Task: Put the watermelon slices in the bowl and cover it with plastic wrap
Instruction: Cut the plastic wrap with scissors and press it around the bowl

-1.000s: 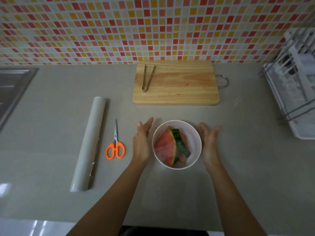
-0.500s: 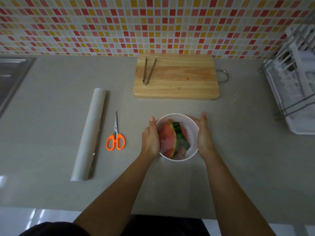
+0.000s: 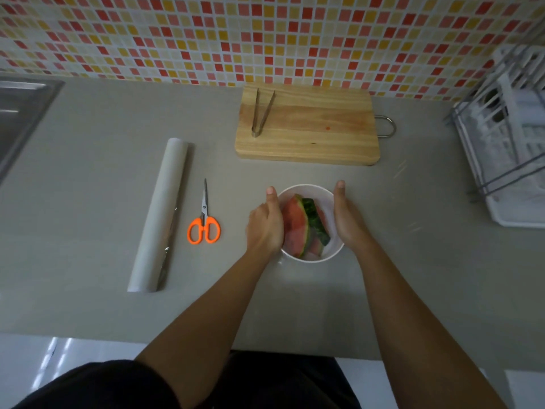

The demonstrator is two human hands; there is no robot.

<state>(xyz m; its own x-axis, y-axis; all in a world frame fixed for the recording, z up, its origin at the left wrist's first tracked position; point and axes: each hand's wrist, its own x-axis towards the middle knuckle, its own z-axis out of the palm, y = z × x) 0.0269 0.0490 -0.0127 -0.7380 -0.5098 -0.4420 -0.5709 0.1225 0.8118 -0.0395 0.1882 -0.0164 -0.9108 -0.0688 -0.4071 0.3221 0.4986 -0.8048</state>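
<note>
Mosaic wall (image 3: 265, 39) of red, yellow, cream tiles across the top; grey counter (image 3: 88, 231) below; steel sink (image 3: 20, 113) upper left

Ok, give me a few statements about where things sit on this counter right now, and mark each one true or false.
1. The watermelon slices are in the bowl. True.
2. The tongs lie beside the scissors. False: they lie on the cutting board.
3. The left hand and the right hand hold the bowl by its sides. True.
4. The scissors lie right of the bowl. False: they lie left of it, between it and the roll of plastic wrap.
5. The roll of plastic wrap lies on the counter, in neither hand. True.
</note>
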